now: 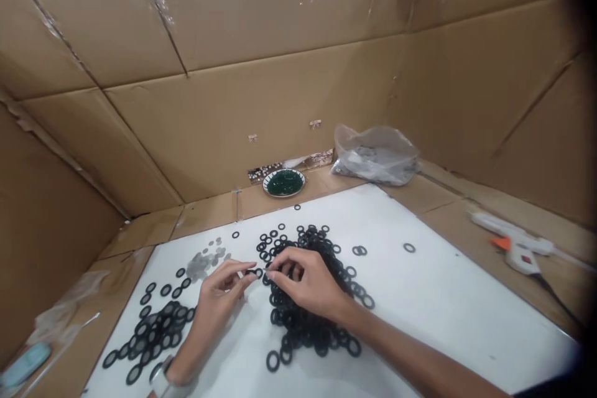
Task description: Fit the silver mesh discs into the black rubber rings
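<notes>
A black ring is held near the middle of the frame, pinched between the thumb and forefinger of the left hand. The right hand is placed just across from it, thumb and forefinger nearly meeting; something small seems to be gripped there, but whether it is one of the grey discs cannot be told.

The discs are scattered left of centre on the white board. Below them, at lower left, a smaller pile of rings is seen, many with centres that look filled in grey. A larger heap of rings is partly covered by the right hand. At upper centre a dish of dark green stuff is set near a clear bag.

The step in hand is judged to be the close handling of one ring between both hands. For the next move, a steady left pinch and fine lining-up of the right fingertips are called for.
</notes>
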A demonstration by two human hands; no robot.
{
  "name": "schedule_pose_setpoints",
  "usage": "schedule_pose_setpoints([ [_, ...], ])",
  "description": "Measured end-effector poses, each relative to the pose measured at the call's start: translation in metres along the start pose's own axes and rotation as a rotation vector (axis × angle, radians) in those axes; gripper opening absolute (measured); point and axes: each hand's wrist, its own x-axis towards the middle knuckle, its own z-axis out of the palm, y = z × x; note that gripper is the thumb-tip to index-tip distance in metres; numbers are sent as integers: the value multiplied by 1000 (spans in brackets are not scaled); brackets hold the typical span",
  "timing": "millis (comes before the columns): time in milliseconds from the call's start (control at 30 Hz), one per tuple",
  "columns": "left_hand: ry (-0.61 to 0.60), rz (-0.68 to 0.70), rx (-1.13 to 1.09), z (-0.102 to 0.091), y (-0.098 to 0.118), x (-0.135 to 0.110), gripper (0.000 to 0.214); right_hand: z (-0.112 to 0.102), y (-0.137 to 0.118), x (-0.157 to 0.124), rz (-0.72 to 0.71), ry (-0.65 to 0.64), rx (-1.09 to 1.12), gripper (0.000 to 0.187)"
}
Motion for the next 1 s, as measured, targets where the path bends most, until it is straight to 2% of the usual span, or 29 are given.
schedule_pose_setpoints([
  [367, -15, -5, 61, 14, 22, -10, 27, 3, -2, -4, 15, -55, -31, 5],
  [633, 2, -151, -13, 20, 38, -12, 36, 1, -1, -3, 45, -6, 39, 11],
  [767, 28, -233, -83, 19, 37, -13, 38, -2, 0, -4, 44, -3, 46, 16],
  [1000, 70, -403, -207, 19, 34, -21, 57, -2, 2, -9, -4, -53, 24, 10],
])
